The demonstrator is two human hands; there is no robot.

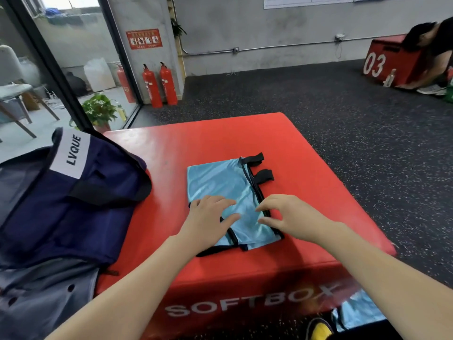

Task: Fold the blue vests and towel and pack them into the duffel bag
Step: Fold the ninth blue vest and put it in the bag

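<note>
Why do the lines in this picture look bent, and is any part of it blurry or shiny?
In the head view, the wide-angle lens bows the dark window frame and the edges of the red soft box; the SOFTBOX lettering near the bottom is smeared; the blue vest shows a soft sheen under the left hand and right hand; the lighting is even, with faint shadows.

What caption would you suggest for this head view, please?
Both hands, left hand and right hand, on a folded light-blue vest atop a red soft box, beside a navy duffel bag.
</note>
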